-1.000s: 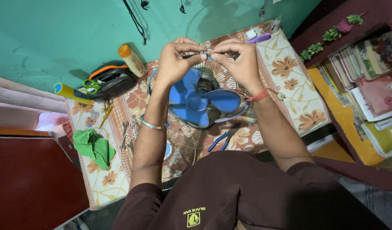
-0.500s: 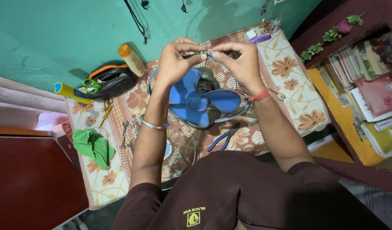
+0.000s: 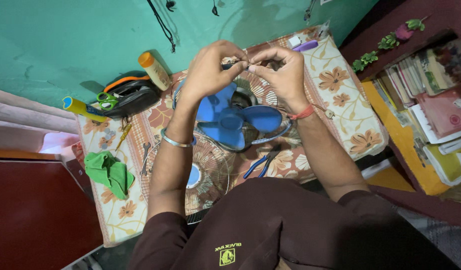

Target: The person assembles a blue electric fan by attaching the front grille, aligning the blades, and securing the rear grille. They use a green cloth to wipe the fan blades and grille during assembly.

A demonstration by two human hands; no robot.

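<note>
A teal wall backs a table covered by a floral cream-and-brown cloth. Above the blue three-bladed plastic fan, the left hand and right hand meet, fingertips pinched narrow on a small dark slender part whose long axis runs left-right between them. Compared with a second ago, the left hand has risen and rolled over the part, hiding more of it. Blue-handled pliers lie near the detached wire fan grille.

hands: left hand curled further over the small dark part; fingertips closer | view shifted slightly
</note>
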